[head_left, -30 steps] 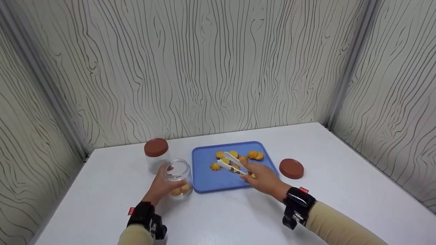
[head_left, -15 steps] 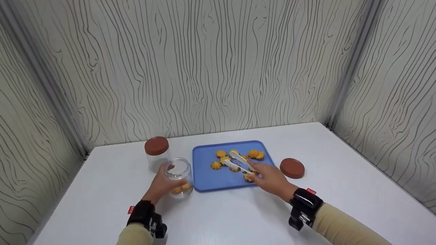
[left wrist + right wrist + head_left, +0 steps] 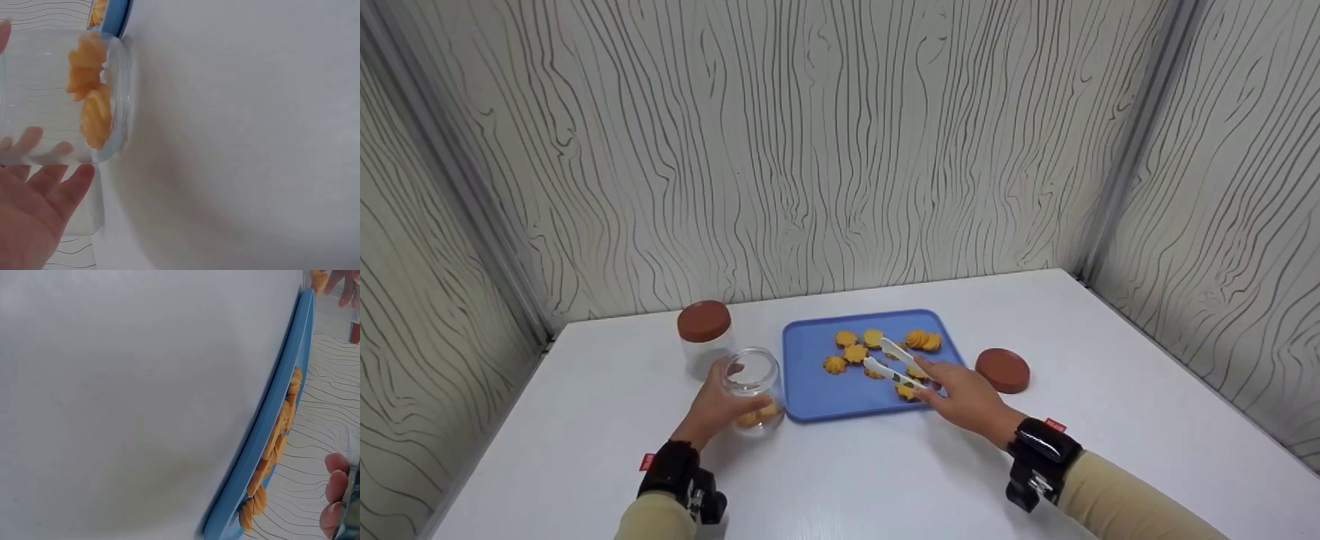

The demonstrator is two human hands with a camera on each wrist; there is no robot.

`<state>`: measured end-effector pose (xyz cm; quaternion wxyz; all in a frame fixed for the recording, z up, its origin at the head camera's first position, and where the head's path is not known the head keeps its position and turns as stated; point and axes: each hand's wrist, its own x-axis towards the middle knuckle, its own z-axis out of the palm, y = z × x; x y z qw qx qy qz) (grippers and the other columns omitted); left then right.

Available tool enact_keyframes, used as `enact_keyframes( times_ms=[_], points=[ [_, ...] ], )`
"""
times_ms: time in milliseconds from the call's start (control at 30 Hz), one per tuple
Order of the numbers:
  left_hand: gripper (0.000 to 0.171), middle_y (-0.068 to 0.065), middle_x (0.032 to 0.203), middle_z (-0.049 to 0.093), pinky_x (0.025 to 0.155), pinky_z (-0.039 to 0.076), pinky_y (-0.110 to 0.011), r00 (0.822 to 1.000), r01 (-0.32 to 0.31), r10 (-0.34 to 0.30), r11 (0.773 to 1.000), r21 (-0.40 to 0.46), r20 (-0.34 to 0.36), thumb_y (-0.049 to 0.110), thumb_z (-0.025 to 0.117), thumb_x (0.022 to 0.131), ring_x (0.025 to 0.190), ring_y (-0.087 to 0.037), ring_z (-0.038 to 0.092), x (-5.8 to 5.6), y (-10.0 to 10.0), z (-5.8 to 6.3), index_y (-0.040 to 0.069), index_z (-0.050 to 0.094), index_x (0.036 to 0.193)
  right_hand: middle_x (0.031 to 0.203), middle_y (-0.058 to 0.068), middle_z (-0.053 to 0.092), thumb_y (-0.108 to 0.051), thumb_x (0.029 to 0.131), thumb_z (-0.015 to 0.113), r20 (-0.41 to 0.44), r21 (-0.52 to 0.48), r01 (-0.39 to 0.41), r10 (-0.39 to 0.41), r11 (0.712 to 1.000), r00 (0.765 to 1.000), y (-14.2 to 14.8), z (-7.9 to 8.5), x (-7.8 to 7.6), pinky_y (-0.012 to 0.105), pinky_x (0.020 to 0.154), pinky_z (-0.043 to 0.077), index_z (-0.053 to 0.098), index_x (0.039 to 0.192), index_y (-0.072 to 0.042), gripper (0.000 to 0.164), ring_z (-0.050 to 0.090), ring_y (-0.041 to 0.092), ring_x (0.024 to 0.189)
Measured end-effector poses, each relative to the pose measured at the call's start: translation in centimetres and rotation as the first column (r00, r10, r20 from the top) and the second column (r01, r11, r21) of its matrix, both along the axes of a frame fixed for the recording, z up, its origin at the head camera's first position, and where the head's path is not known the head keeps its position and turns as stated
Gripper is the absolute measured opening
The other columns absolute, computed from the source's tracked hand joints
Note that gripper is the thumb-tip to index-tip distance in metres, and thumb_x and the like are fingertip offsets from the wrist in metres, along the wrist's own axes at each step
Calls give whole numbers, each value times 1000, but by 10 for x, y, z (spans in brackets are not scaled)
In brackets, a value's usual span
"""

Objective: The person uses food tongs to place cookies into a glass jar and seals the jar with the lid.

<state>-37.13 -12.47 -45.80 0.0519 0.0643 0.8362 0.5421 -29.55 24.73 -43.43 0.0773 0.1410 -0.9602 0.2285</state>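
The left hand [image 3: 714,409] grips the lidless jar [image 3: 755,390], seemingly for steadiness, while toward the jar's three o'clock the right hand [image 3: 967,399] pinches parted tongs [image 3: 891,373] over cookies [image 3: 855,354].

Even, diffuse light; soft-focused wrist views
Faint glare streaks the white tabletop [image 3: 825,514]; a blurry shadow lies beside the clear jar [image 3: 39,84].

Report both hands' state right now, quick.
Left hand: holding the jar, thumb and fingers around it.
Right hand: holding the tongs, tips apart.
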Motion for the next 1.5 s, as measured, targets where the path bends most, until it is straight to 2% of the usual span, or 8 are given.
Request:
enact_keyframes(
  times_ms=[67,167,400,733,1033,1333,1500],
  points=[
    [99,-23,145,39,109,29,-55,1000,-1,1,1000,1,-1,23,85,75,132,-38,38,0,0,0,-3,23,147,97,4,59,-33,95,61,-8,9,-6,6,1000,1000,1,0,0,37,74,45,47,143,-4,57,51,18,85],
    [99,-23,145,39,109,29,-54,1000,-4,4,1000,-6,3,24,85,75,132,-38,37,0,0,2,-2,23,147,85,-3,50,-34,95,61,-18,18,-13,13,1000,1000,4,-1,0,32,66,38,48,142,-3,58,46,15,77],
    [96,-22,145,40,107,32,-55,1000,-4,3,1000,-31,-7,26,85,75,130,-38,40,4,1,4,-1,24,145,81,-5,48,-30,93,65,-81,38,-22,25,999,996,7,-5,0,28,63,37,51,139,-1,56,45,12,73],
    [99,-21,147,38,108,31,-56,1000,-2,3,999,-51,22,30,84,76,131,-38,38,3,1,4,0,21,147,81,-2,48,-32,93,65,-14,24,21,-21,999,1000,11,-8,1,28,63,37,49,142,-5,58,44,12,73],
    [101,-20,147,38,108,31,-56,1000,-12,13,999,-46,27,30,84,76,132,-38,37,1,2,3,2,20,149,73,-7,41,-30,92,66,-64,61,-8,11,998,998,22,-14,4,26,57,32,53,137,-1,55,38,8,65],
    [100,-22,146,38,108,30,-56,1000,3,-2,1000,-30,7,29,84,75,131,-37,38,2,0,1,-1,21,147,76,-8,47,-28,91,68,-113,74,-32,40,997,993,28,-18,9,25,59,37,56,133,1,53,43,7,69],
    [102,-23,146,38,108,30,-56,1000,5,-4,1000,-26,5,30,85,74,130,-37,38,4,-2,1,-2,21,147,75,-8,46,-32,91,68,-79,63,-22,27,998,996,29,-20,11,25,58,36,57,134,-1,54,42,7,68]
  ],
)
